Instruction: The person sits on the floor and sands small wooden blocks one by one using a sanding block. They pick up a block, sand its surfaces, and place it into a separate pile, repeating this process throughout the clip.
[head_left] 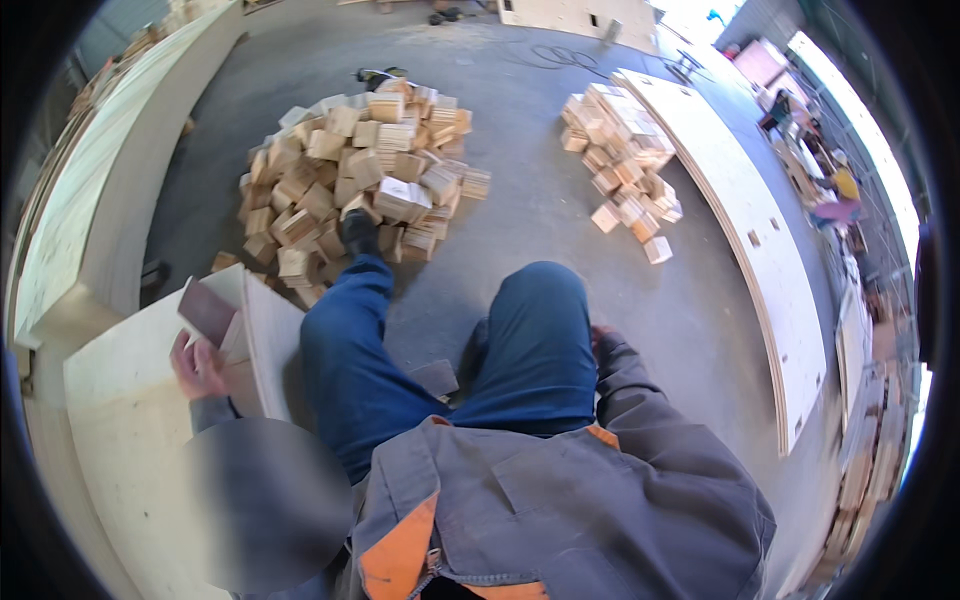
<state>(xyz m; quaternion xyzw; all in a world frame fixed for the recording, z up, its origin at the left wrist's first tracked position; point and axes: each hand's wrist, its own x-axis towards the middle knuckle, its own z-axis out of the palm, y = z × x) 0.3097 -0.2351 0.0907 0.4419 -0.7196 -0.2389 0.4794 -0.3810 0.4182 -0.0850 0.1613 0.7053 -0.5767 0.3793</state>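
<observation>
Ahead of the hands (203, 368), block heap (362, 168) by shoe (358, 234), smaller pile (625, 145)

Right hand (602, 336) mostly hides behind the knee (542, 325) | left sleeve (262, 500) blurs | distant person (841, 190) looks too small to make out

The grey floor (525, 205) bears a large block heap (365, 166) and a smaller heap (628, 172).

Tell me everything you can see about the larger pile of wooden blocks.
The larger pile of wooden blocks is a loose heap, pale to tan, some edges striped like plywood. Its pieces lie tumbled at mixed angles, several deep, on the grey floor, ahead, slightly left. A dark shoe reaches its near side, apparently touching it.
</observation>
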